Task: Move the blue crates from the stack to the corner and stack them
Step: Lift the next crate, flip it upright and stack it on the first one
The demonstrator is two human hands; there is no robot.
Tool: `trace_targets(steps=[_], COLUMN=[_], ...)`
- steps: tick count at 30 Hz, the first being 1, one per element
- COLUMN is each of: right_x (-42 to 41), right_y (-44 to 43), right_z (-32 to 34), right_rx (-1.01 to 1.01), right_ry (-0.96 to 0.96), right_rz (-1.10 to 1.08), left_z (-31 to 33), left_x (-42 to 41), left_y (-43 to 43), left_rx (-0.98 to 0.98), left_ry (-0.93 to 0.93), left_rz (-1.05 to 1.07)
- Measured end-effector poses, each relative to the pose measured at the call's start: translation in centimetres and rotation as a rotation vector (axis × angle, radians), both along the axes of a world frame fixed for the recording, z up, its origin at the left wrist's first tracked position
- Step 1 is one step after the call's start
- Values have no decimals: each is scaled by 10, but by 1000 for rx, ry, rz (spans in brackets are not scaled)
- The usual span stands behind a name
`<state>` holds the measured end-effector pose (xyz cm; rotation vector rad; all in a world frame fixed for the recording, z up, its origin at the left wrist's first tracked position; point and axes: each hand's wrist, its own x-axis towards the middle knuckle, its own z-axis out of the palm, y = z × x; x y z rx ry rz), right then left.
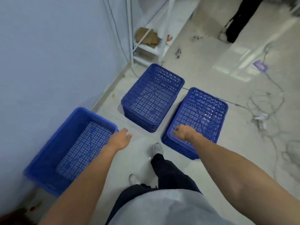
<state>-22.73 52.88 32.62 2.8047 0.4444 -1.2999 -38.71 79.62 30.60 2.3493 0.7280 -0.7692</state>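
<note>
Three blue perforated crates stand apart on the pale floor. The left crate (48, 153) sits against the wall, close to me. The middle crate (152, 96) is farther off, and the right crate (199, 117) lies beside it. My left hand (121, 139) hovers at the near right corner of the left crate, fingers apart and holding nothing. My right hand (183, 132) hangs over the near end of the right crate with its fingers curled down; no grip on the rim is visible.
A light blue wall (48, 54) runs along the left. A white rack (146, 51) with cardboard stands behind the crates. Loose cables and a power strip (261, 119) lie on the floor at right. Another person's dark legs (237, 23) stand at the top right. My own feet are between the crates.
</note>
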Motion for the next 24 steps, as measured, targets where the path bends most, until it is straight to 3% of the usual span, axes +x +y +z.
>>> trace_targets(steps=[5, 13, 24], right_x=[-7, -1, 49], right_y=[-87, -213, -346], right_z=[14, 13, -7], right_rx=[-3, 1, 61], right_ry=[-55, -77, -6], right_rz=[-229, -379, -410], left_z=[22, 35, 31], left_x=[54, 129, 214], left_y=[-59, -176, -323], left_rx=[1, 23, 66], left_ry=[-43, -86, -21], left_rz=[-197, -414, -479])
